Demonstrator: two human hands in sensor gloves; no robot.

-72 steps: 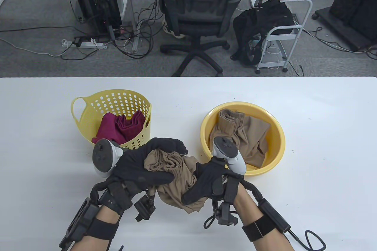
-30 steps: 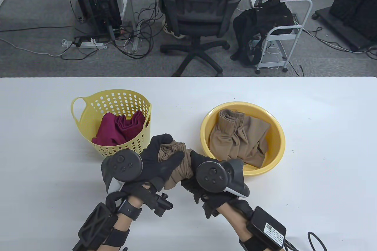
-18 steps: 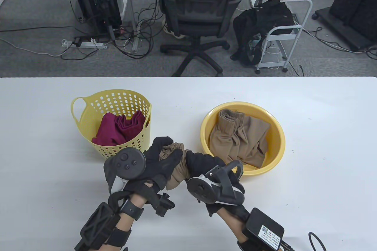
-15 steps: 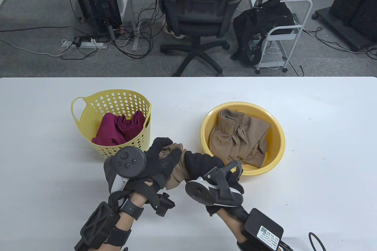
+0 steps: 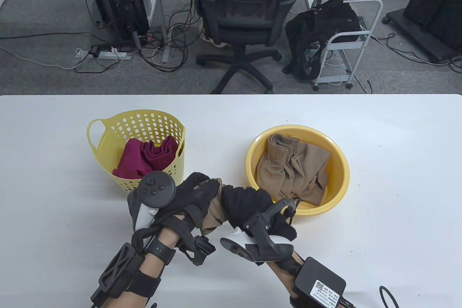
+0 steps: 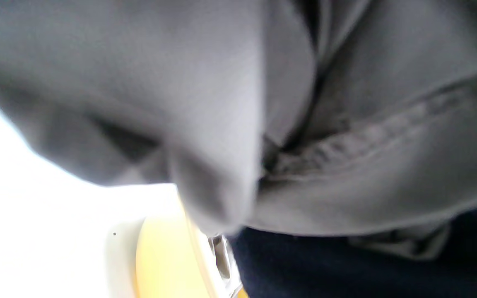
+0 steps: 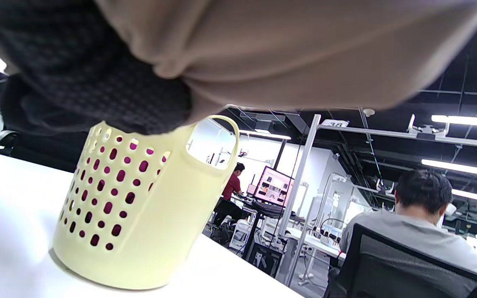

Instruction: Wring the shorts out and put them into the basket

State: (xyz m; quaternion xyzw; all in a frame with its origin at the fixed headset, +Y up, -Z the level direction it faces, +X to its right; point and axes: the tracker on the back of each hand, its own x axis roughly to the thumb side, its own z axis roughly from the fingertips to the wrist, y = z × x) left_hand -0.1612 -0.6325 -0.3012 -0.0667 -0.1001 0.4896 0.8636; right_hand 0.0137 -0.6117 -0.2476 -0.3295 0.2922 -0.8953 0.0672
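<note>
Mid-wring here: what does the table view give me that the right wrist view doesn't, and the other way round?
Only the table view shows both hands, left hand and right hand, gripping the twisted tan shorts above the table, plus the yellow basin holding more tan cloth and the maroon garment inside the basket.

Only the right wrist view shows the basket's outer wall from table height and people at desks behind it.

Both show the shorts, the basket and the white table.
</note>
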